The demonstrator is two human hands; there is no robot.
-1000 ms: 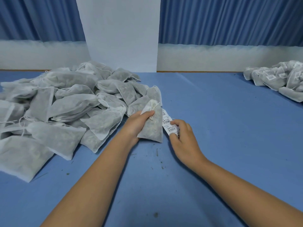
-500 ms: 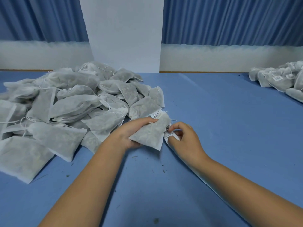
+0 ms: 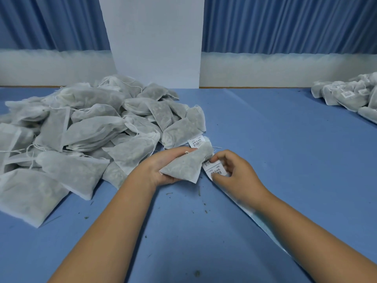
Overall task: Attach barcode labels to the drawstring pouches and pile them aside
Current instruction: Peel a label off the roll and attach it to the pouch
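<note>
At the centre of the frame, the right hand's fingertips pinch a label strip, thumb and forefinger curled onto its edges with two printed barcode labels showing between them. The strip's bare backing trails from there toward the lower right, under the right forearm. Just left of it and touching the strip, a grey drawstring pouch lies tilted in the left hand, whose fingers curl over its upper edge while the palm cradles it from beneath, lifted slightly off the blue table. One more barcode label sits at the pouch's upper end; whether it is stuck to this pouch or to the one behind cannot be told. Small dark crumbs dot the cloth below the hands. Left of the hands, filling the left half of the frame, a big heap of unlabelled pouches spreads out, strings tangled. Well apart, at the right edge, a smaller pile of labelled pouches shows white tags. Behind, a white panel stands between blue curtains.
</note>
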